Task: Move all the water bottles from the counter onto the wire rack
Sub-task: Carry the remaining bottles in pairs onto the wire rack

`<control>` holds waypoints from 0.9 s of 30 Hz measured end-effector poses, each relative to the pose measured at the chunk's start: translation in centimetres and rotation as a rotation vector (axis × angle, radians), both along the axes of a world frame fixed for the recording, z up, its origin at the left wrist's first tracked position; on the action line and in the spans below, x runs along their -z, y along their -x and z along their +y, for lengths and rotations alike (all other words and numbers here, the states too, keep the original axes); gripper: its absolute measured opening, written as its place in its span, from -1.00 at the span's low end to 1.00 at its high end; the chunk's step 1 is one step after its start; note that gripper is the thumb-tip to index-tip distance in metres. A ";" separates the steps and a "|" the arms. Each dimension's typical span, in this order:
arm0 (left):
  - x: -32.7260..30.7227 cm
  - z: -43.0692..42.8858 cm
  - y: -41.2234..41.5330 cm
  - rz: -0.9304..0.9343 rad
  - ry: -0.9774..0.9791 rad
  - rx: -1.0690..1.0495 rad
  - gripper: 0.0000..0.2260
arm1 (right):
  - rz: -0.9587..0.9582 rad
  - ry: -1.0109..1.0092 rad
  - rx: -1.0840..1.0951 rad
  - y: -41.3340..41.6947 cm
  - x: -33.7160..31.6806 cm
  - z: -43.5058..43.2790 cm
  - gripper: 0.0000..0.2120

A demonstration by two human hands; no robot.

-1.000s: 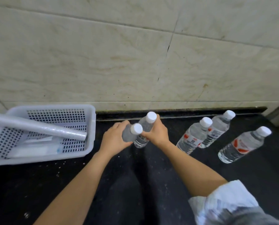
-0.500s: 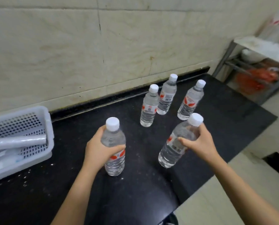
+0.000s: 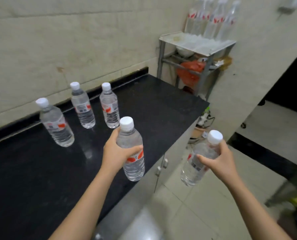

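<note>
Left grip [image 3: 117, 153] and right grip [image 3: 220, 161] each clutch a bottle [image 3: 134, 168] [image 3: 192, 172]; three bottles [image 3: 57, 125] [image 3: 83, 110] [image 3: 110, 110] wait on the bench [image 3: 31, 170] beyond; the rack [image 3: 196, 47] ahead holds perhaps four.

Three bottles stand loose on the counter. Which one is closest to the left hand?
The rightmost bottle, just beyond the left hand; the middle bottle and leftmost bottle stand farther away.

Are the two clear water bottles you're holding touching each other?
Apart. The head view shows grey cabinet front between the clear plastic white-capped water bottle in the left hand and the matching bottle in the right hand.
</note>
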State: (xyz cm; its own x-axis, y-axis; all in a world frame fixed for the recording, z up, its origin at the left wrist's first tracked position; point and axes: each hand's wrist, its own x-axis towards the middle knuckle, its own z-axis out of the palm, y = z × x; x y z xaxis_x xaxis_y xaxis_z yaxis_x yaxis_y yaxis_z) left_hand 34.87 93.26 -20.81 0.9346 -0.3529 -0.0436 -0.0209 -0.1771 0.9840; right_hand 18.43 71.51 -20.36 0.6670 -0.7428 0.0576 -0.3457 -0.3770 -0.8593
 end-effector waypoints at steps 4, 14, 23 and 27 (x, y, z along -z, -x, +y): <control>-0.1 -8.7 3.6 0.000 0.034 0.102 -0.47 | 0.038 0.043 0.055 5.4 -0.3 -6.6 -0.48; -3.1 -25.2 5.9 -0.079 0.107 0.305 -0.41 | -0.009 -0.004 0.216 11.7 -3.4 -17.4 -0.49; -1.7 -37.0 0.6 -0.089 0.134 0.342 -0.51 | 0.022 0.053 0.249 7.9 -5.0 -28.4 -0.52; -1.4 -44.2 -3.2 -0.040 0.186 0.320 -0.51 | 0.013 0.076 0.227 3.4 -6.3 -35.1 -0.49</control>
